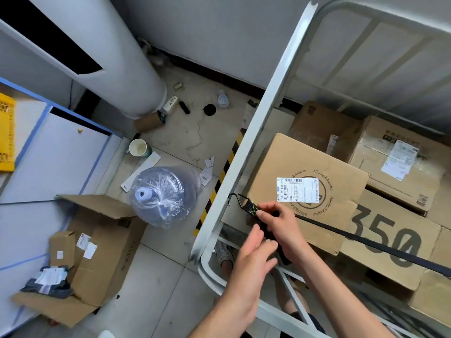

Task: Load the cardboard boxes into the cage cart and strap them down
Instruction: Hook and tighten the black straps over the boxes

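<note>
Several cardboard boxes sit inside the white metal cage cart (246,152). The top box (327,167) carries a white barcode label; beside it lies a box printed "350" (390,242). A black strap (380,247) runs across these boxes from the lower right to a metal hook (234,198) near the cart's left rail. My right hand (280,228) pinches the strap just behind the hook. My left hand (253,259) holds the dark strap part below it; its fingers hide the exact grip.
On the tiled floor left of the cart stand a large plastic-wrapped water bottle (163,196), an open cardboard box (97,247) with parcels, a paper cup (139,147) and scattered litter. A white pillar (117,57) rises behind. Yellow-black hazard tape (219,181) runs along the cart.
</note>
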Available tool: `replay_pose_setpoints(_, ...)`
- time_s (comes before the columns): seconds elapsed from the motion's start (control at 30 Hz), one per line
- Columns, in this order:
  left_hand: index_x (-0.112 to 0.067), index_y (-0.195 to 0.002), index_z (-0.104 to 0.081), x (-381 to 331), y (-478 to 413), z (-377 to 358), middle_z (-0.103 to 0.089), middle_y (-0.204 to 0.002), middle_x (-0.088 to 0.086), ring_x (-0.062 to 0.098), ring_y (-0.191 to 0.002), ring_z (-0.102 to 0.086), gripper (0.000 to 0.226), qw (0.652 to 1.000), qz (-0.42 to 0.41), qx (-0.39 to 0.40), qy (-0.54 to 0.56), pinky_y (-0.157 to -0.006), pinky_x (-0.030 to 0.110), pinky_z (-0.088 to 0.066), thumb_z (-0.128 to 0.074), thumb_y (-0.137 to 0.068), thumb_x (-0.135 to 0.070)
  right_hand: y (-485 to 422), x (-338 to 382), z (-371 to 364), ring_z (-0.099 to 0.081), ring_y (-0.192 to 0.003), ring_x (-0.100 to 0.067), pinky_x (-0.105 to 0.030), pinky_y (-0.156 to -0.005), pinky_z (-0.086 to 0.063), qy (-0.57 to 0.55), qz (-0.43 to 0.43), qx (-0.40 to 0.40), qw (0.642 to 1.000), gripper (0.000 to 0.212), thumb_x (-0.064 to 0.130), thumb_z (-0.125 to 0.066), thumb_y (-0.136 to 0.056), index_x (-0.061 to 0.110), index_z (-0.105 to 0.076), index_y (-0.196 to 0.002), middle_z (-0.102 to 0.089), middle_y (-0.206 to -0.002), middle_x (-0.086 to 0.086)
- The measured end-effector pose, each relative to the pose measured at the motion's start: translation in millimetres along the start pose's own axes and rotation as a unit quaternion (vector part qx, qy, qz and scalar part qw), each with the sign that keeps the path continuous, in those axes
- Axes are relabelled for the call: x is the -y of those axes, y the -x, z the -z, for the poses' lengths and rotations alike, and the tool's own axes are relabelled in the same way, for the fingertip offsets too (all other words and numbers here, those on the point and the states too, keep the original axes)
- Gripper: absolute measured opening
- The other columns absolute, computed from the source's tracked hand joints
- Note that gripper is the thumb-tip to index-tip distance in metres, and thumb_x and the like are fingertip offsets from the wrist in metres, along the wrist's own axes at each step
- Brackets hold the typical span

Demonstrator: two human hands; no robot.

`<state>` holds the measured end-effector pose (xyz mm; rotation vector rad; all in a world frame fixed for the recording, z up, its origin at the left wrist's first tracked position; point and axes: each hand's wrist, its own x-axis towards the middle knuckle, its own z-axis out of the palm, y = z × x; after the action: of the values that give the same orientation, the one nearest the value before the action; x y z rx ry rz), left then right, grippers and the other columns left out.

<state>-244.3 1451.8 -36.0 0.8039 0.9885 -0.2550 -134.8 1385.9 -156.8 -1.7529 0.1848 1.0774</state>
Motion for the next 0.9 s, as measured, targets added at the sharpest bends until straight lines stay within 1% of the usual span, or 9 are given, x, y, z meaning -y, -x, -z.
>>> replay_pose_setpoints(0.07,-0.02,-0.143,-0.052,-17,42,14,-0.061,-0.139,-0.006,0.007,-0.121,-0.061,0.049,0.996,0.039,0.072,-0.019,-0.102,0.032,-0.05,-0.062,-0.096,-0.016,-3,1,-2,-0.059,-0.059,0.002,-0.014,-0.053,-0.045,-0.025,-0.011,-0.028,0.999,0.012,0.002,-0.068,-0.092,0.013,-0.071,-0.092,-0.068,-0.078,0.0)
replay_pose_setpoints(0.13,-0.02,-0.133,-0.064,-40,82,30,-0.068,-0.13,0.002,0.016,-0.121,-0.063,0.038,0.977,0.029,0.204,-0.045,-0.1,0.029,-0.049,-0.06,-0.095,-0.023,-5,2,-4,-0.063,-0.065,-0.006,-0.021,-0.058,-0.05,-0.043,-0.023,-0.046,0.998,0.011,0.006,-0.069,-0.092,0.016,-0.074,-0.092,-0.07,-0.081,-0.003)
replay_pose_setpoints(0.23,-0.035,-0.122,-0.071,-79,99,82,-0.07,-0.123,-0.006,0.009,-0.117,-0.063,0.028,0.943,0.042,0.3,-0.14,-0.102,0.019,-0.044,-0.06,-0.097,-0.034,-6,5,-14,-0.064,-0.069,-0.015,-0.027,-0.059,-0.053,-0.057,-0.031,-0.054,0.996,0.01,0.007,-0.07,-0.092,0.013,-0.075,-0.097,-0.072,-0.083,-0.005)
replay_pose_setpoints(0.3,-0.035,-0.123,-0.07,-101,90,119,-0.071,-0.12,-0.001,0.012,-0.11,-0.066,0.04,0.944,-0.05,0.239,-0.223,-0.095,0.02,-0.048,-0.06,-0.09,-0.056,-9,7,-24,-0.064,-0.069,-0.017,-0.026,-0.057,-0.053,-0.061,-0.027,-0.062,0.996,0.007,0.006,-0.071,-0.091,0.012,-0.075,-0.094,-0.07,-0.083,-0.008)
replay_pose_setpoints(0.37,-0.025,-0.116,-0.074,-117,71,160,-0.074,-0.105,0.008,0.018,-0.094,-0.069,0.052,0.963,-0.124,0.091,-0.221,-0.084,0.023,-0.053,-0.067,-0.081,-0.062,-13,9,-37,-0.062,-0.072,-0.017,-0.021,-0.054,-0.051,-0.052,-0.018,-0.076,0.996,0.005,0.007,-0.073,-0.089,0.013,-0.073,-0.089,-0.068,-0.084,-0.009)
replay_pose_setpoints(0.43,-0.008,-0.114,-0.073,-130,37,203,-0.07,-0.088,0.009,0.019,-0.078,-0.065,0.043,0.972,-0.16,-0.028,-0.17,-0.074,0.022,-0.055,-0.061,-0.089,-0.04,-18,13,-50,-0.06,-0.069,-0.014,-0.017,-0.051,-0.048,-0.049,-0.018,-0.084,0.995,0.007,0.008,-0.074,-0.088,0.012,-0.069,-0.087,-0.064,-0.082,-0.008)
replay_pose_setpoints(0.53,0.005,-0.125,-0.061,-145,-20,263,-0.06,-0.078,0.004,0.014,-0.066,-0.058,0.036,0.974,-0.136,-0.114,-0.141,-0.064,0.022,-0.053,-0.046,-0.1,-0.016,-24,22,-67,-0.059,-0.063,-0.011,-0.015,-0.051,-0.046,-0.046,-0.019,-0.072,0.996,0.009,0.005,-0.074,-0.088,0.007,-0.066,-0.09,-0.063,-0.079,-0.007)
replay_pose_setpoints(0.73,-0.015,-0.116,-0.07,-138,-109,256,-0.072,-0.113,0.005,0.016,-0.095,-0.064,0.023,0.978,-0.044,-0.073,-0.189,-0.081,0.03,-0.049,-0.055,-0.099,-0.023,-29,28,-72,-0.058,-0.058,-0.007,-0.016,-0.048,-0.046,-0.045,-0.021,-0.058,0.997,0.01,0.0,-0.07,-0.089,0.006,-0.063,-0.087,-0.062,-0.074,-0.004)
replay_pose_setpoints(0.9,-0.017,-0.12,-0.069,-114,-148,198,-0.075,-0.11,-0.004,0.016,-0.108,-0.067,0.03,0.948,0.014,-0.001,-0.319,-0.085,0.031,-0.053,-0.062,-0.096,-0.034,-27,24,-66,-0.057,-0.052,-0.003,-0.016,-0.046,-0.044,-0.076,-0.041,-0.038,0.996,0.014,0.002,-0.074,-0.088,0.008,-0.062,-0.084,-0.061,-0.068,0.0)
